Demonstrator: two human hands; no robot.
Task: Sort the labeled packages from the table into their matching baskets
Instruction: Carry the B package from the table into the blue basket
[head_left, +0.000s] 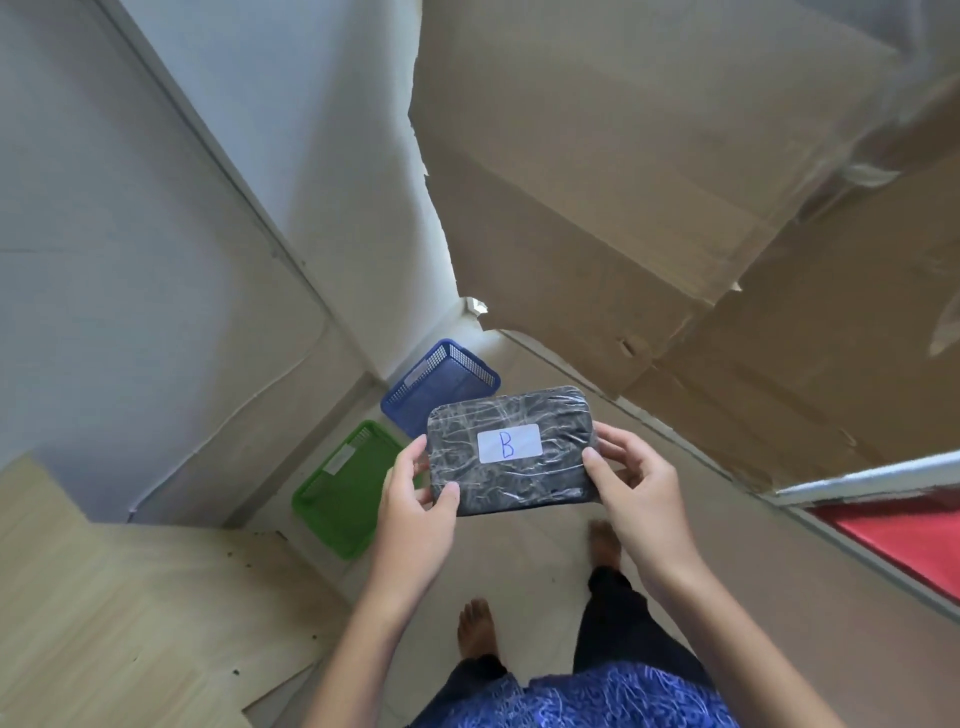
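I hold a black, plastic-wrapped package (511, 480) flat in front of me, with a white label reading "B" facing up. My left hand (415, 499) grips its left edge and my right hand (639, 483) grips its right edge. On the floor beyond it stand a blue basket (441, 379) near the wall corner and a green basket (340, 493) closer to me on the left. Each basket has a small label on its rim that I cannot read. The package hides part of the blue basket.
Large flattened cardboard sheets (649, 197) lean across the upper right. A pale wooden board (119, 597) lies at the lower left. A red surface (904, 535) with a white frame sits at the right edge. My bare feet stand on the tiled floor (524, 566).
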